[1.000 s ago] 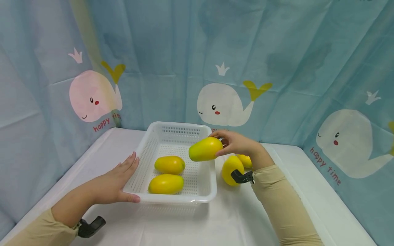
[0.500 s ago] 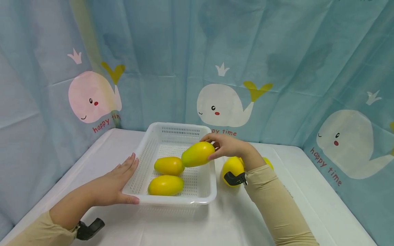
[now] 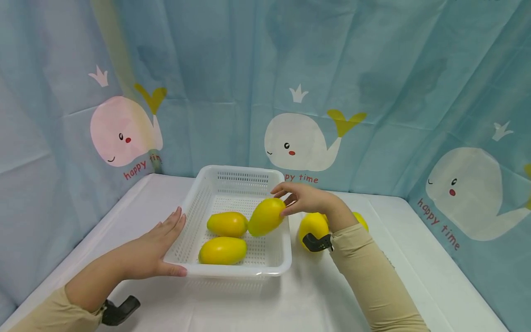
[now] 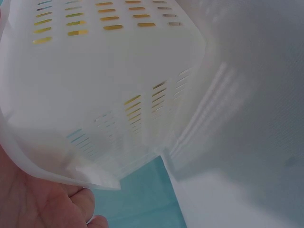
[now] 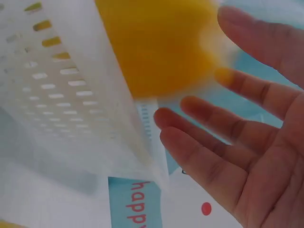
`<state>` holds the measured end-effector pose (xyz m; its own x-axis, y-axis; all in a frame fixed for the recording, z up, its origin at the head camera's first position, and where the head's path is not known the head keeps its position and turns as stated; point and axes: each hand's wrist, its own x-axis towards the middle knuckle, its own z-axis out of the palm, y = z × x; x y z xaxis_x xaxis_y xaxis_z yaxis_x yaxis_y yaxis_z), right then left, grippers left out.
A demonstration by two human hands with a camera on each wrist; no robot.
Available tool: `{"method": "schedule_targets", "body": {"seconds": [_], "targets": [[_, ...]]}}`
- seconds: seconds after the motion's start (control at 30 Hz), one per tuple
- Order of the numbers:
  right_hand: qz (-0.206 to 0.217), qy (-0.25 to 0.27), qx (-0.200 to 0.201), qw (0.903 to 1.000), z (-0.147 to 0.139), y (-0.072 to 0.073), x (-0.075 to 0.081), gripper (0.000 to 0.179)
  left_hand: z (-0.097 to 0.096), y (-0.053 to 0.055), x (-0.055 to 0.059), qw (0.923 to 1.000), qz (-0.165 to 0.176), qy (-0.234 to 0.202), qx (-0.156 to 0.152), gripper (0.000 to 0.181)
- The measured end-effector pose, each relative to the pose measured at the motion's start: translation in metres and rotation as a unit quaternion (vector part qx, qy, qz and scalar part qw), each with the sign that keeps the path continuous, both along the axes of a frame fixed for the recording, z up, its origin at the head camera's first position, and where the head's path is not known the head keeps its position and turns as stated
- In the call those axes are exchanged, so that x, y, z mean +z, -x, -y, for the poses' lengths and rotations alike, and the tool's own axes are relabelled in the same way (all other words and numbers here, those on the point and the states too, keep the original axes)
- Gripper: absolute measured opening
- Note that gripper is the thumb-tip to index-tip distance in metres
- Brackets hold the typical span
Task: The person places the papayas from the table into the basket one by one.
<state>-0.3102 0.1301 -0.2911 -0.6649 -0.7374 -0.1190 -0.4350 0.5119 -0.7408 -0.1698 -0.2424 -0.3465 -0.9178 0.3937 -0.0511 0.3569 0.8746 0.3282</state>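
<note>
A white perforated plastic basket point(image 3: 232, 269) stands on the table, with two yellow mangoes, a rear one point(image 3: 227, 224) and a front one point(image 3: 222, 251), lying inside. My left hand point(image 3: 151, 251) rests against the basket's left side, fingers stretched along the rim and thumb at the front corner. Over the basket's right part, a third mango point(image 3: 267, 216) is tilted, its greenish end down and left. Beside its upper right end, my right hand point(image 3: 307, 198) has its fingers spread. In the right wrist view this mango point(image 5: 161, 47) is blurred, with the fingertips at its edge.
Right of the basket, more yellow mangoes lie on the white table point(image 3: 265, 309): one point(image 3: 311, 226) is partly behind the wrist camera, another point(image 3: 362, 220) mostly behind the right forearm. A blue curtain point(image 3: 215, 83) with whale prints hangs behind and at the sides.
The third mango has moved left and down over the basket, turning steeper. My right hand has followed leftward and its fingers have loosened from the mango. The left hand has stayed at the rim.
</note>
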Motion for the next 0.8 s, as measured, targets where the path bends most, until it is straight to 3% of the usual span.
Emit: {"method": "schedule_targets", "body": {"seconds": [0.13,0.57,0.8], "targets": [[0.009,-0.004,-0.016,0.9998,-0.002,0.000,-0.001,0.045,0.001,0.001,-0.001,1.0000,0.003,0.004,-0.002,0.121],[0.011,0.019,0.000,0.9998,-0.008,0.001,-0.004,0.041,0.001,0.002,-0.002,1.0000,-0.001,0.009,0.000,0.122],[0.010,0.013,-0.011,0.9998,-0.014,0.001,-0.002,0.042,0.000,0.002,-0.001,1.0000,-0.001,0.009,0.003,0.122]]}}
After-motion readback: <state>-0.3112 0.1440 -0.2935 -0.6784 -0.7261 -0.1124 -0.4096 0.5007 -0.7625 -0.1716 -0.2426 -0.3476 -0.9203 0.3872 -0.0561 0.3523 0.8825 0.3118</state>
